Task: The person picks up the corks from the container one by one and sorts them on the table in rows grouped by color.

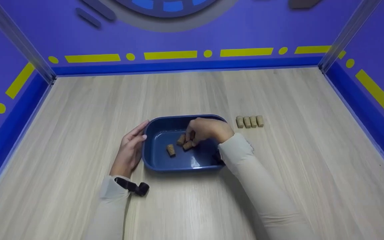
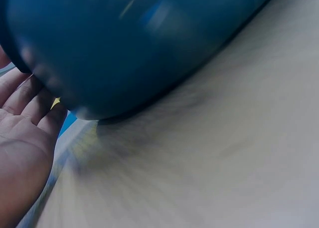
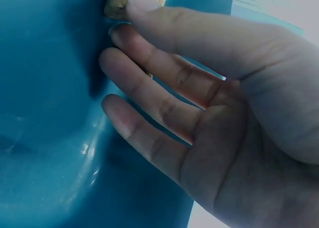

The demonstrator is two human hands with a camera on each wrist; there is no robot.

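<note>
A deep blue container stands on the wooden table with several corks inside. My left hand grips its left end, the thumb at the rim and the fingers along the outer wall; in the left wrist view those fingers run behind the container's side. Reaching down into the container, my right hand pinches a cork, with the thumb lying over it in the right wrist view and the other fingers loosely bent. Beside the fingertips lie a cork and, farther left, another cork.
Several corks stand in a short row on the table, right of the container. Purple and blue panels with yellow marks wall the table at the back and both sides. A black strap with a small camera circles the left wrist.
</note>
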